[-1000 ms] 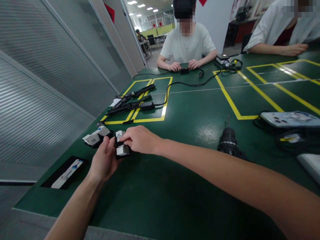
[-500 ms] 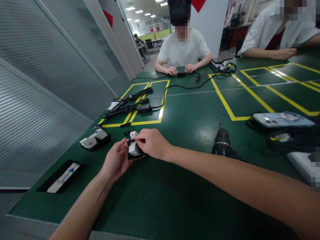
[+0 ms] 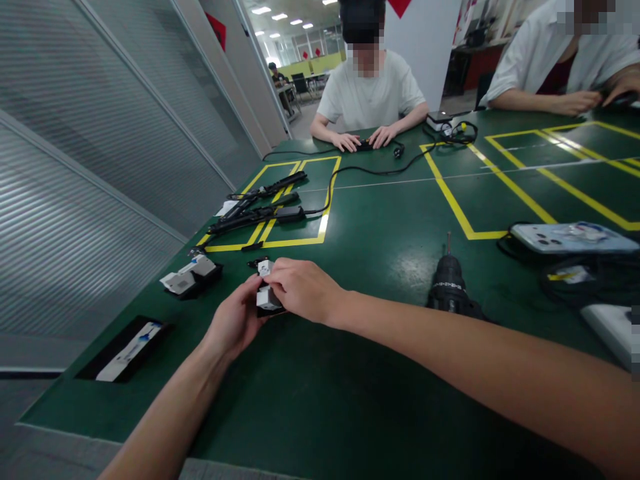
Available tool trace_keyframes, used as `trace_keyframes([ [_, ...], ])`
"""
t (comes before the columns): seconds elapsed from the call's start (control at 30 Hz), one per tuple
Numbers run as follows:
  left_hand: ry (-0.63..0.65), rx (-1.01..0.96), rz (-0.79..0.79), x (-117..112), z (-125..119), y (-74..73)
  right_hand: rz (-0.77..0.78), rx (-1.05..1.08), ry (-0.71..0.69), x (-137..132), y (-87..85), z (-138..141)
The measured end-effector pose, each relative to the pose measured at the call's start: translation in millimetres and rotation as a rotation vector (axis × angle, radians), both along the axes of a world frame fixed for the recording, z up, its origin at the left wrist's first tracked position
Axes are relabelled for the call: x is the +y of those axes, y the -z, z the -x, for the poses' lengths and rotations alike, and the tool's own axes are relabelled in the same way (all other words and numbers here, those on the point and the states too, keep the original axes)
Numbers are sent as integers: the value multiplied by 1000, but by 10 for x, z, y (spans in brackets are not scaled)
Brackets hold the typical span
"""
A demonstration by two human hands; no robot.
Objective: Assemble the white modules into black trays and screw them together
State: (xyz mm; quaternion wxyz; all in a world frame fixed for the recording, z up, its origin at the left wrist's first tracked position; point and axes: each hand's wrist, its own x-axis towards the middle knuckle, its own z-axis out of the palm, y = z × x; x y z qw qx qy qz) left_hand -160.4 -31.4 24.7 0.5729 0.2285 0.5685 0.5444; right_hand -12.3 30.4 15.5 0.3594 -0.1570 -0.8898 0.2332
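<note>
Grey-and-black part (image 3: 267, 295) sits pinched between the fingers of both the left hand (image 3: 235, 323) and right hand (image 3: 305, 291); an uneven squeeze could flick it off the tabletop (image 3: 380, 227).

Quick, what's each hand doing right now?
Left hand: closed on the small black-and-white part.
Right hand: closed on the same part.

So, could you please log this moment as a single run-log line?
left hand: grips small black-and-white part | right hand: pinches same part from above | part: over green table | cordless drill: lying right, untouched
</note>
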Motion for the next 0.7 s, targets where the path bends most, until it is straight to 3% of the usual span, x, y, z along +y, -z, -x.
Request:
trace_keyframes([
  [0.17,93,-25,-65,-24,38,-31,198,-20,-7,38,-190,-75],
  [0.3,247,-63,-78,-8,15,-91,363,-42,-1,58,-380,-255],
  [0.43,410,-86,-70,73,-204,-158,348,3,94,-32,-471,-554],
  [0.7,606,-36,-55,336,-923,-263,191,52,394,-425,-459,-1195],
])
